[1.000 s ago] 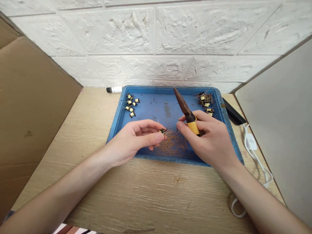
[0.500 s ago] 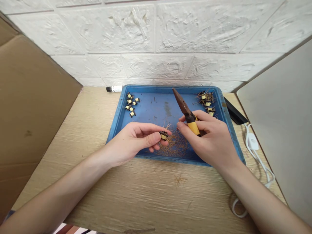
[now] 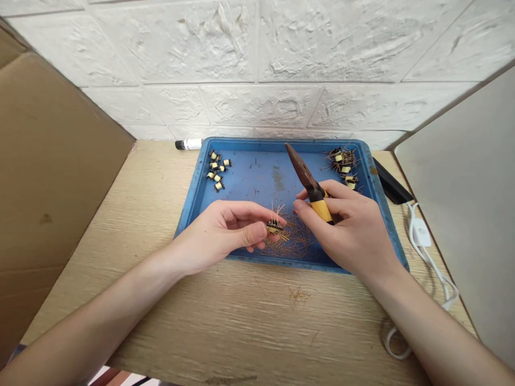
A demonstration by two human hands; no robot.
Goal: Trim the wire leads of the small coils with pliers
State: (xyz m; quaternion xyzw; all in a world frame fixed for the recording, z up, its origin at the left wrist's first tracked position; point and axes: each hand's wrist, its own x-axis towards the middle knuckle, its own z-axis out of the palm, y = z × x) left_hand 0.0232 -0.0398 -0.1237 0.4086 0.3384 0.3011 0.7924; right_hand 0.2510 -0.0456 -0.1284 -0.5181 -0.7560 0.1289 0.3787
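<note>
From my head view, my left hand pinches a small yellow-banded transformer between thumb and fingertips, above loose copper wire clippings in a blue plastic tray; my right hand clenches rusty yellow-handled long-nose pliers.

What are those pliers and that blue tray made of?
The pliers look like steel: the nose is dull and brownish, probably rust. Their yellow grips look like smooth plastic or rubber; I can't tell which. The blue tray looks like scuffed, moulded plastic, with smooth rounded corners.
</note>
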